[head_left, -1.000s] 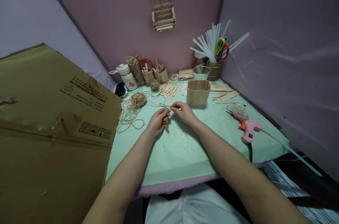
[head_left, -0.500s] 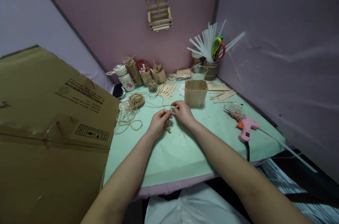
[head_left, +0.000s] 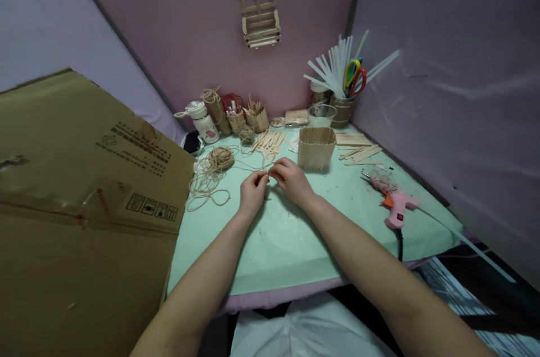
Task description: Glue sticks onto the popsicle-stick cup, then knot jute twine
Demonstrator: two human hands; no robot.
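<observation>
My left hand and my right hand meet fingertip to fingertip over the middle of the table, both pinching the twine. A small loop of it rises just beyond the fingers, and a strand runs left towards the twine ball and its loose coils. The part between the fingertips is too small to make out. Just behind my right hand stands a box made of wooden sticks, upright and touched by neither hand.
A pink glue gun lies at the right with its cord. Loose wooden sticks lie behind it. Along the back stand a bottle, stick-made holders and a pot with scissors and glue sticks. A large cardboard box fills the left.
My fingertips have come closer together, and a twine loop now shows beyond them. The piece that hung below my left hand no longer shows. The whole view has shifted slightly.
</observation>
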